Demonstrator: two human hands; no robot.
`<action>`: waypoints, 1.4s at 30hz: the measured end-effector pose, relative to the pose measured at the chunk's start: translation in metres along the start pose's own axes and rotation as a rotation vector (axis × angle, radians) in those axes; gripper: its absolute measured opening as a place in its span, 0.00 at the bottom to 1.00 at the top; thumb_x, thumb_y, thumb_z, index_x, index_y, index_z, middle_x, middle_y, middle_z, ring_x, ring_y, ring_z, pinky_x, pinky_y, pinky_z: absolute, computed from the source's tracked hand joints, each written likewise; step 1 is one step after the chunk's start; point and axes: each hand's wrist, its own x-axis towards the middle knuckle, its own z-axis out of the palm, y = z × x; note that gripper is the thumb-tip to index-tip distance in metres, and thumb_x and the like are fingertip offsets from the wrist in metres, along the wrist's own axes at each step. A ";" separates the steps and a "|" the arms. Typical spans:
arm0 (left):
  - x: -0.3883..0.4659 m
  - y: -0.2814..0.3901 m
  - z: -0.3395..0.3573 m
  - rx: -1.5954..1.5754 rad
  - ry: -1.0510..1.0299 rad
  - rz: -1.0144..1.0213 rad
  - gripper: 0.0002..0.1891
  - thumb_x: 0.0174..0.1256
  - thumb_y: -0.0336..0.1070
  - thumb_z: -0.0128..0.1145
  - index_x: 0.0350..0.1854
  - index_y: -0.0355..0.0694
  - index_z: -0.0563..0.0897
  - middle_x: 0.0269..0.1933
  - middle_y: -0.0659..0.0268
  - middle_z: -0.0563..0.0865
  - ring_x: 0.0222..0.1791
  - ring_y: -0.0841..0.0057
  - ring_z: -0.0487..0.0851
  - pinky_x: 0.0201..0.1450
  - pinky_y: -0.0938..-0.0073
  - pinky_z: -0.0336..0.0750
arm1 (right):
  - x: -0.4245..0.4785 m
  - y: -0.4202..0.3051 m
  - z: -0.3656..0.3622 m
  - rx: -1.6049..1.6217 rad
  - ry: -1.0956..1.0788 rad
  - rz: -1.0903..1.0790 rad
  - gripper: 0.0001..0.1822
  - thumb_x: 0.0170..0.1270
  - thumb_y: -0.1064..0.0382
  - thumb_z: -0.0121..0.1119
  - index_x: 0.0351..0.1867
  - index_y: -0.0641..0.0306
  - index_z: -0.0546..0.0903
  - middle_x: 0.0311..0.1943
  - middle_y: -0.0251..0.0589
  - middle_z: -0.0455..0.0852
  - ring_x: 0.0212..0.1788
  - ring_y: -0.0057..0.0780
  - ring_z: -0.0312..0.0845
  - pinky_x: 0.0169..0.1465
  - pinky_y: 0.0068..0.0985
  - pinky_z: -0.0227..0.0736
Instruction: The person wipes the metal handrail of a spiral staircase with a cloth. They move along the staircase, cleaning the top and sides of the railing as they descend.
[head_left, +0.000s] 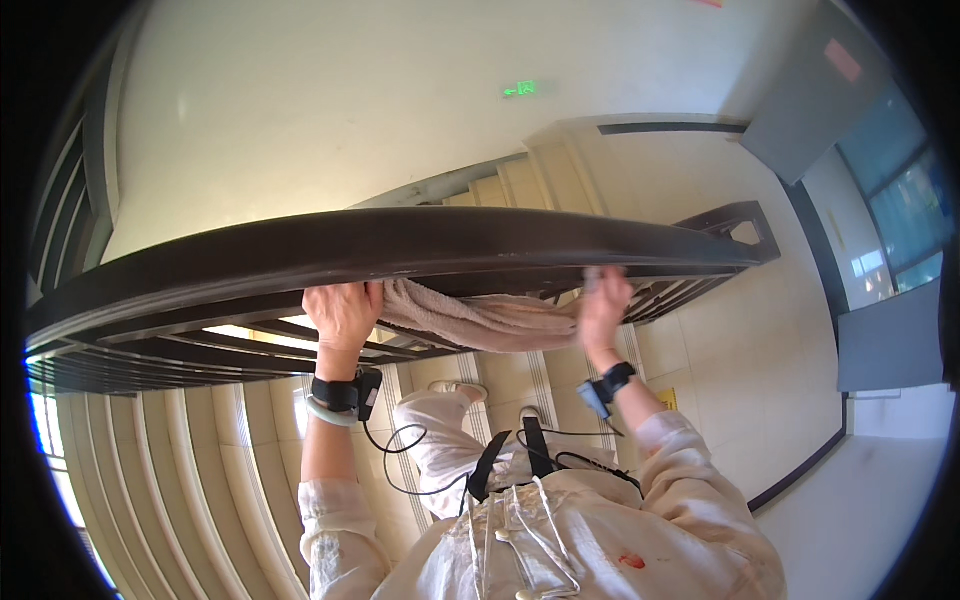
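A beige terry cloth (487, 319) hangs in a slack, twisted band between my two hands, just under the dark handrail (420, 236) of a staircase. My left hand (343, 311) grips its left end against the underside of the rail, with the fingertips hidden behind the rail. At the cloth's right end, my right hand (606, 307) is blurred, its fingers curled around the end close below the rail. Both wrists wear black straps with small cabled devices.
Balusters (255, 341) run beneath the handrail. Tiled stairs (217, 465) lie at the left, and a floor landing (727, 360) is at the right. More steps rise beyond the rail. A yellow floor marking (667, 398) is near my right forearm.
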 end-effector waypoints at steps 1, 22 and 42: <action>-0.003 -0.004 0.000 0.015 0.055 0.019 0.11 0.55 0.43 0.60 0.35 0.42 0.85 0.32 0.57 0.85 0.29 0.56 0.83 0.31 0.60 0.76 | 0.005 -0.047 0.000 0.069 -0.027 -0.075 0.20 0.50 0.74 0.53 0.49 0.67 0.77 0.54 0.50 0.75 0.54 0.51 0.68 0.55 0.46 0.64; -0.009 -0.006 0.007 -0.075 0.189 0.092 0.14 0.56 0.44 0.59 0.35 0.39 0.86 0.31 0.55 0.87 0.30 0.58 0.85 0.39 0.62 0.78 | -0.001 -0.132 0.005 0.073 -0.142 0.004 0.29 0.51 0.75 0.50 0.59 0.63 0.73 0.60 0.48 0.71 0.60 0.47 0.64 0.58 0.45 0.59; -0.011 -0.006 0.015 -0.062 0.199 0.120 0.14 0.55 0.44 0.59 0.35 0.41 0.87 0.29 0.58 0.87 0.29 0.61 0.85 0.40 0.65 0.78 | -0.042 -0.097 0.000 1.317 -0.076 0.904 0.21 0.57 0.73 0.55 0.54 0.65 0.67 0.45 0.38 0.71 0.47 0.25 0.68 0.55 0.31 0.66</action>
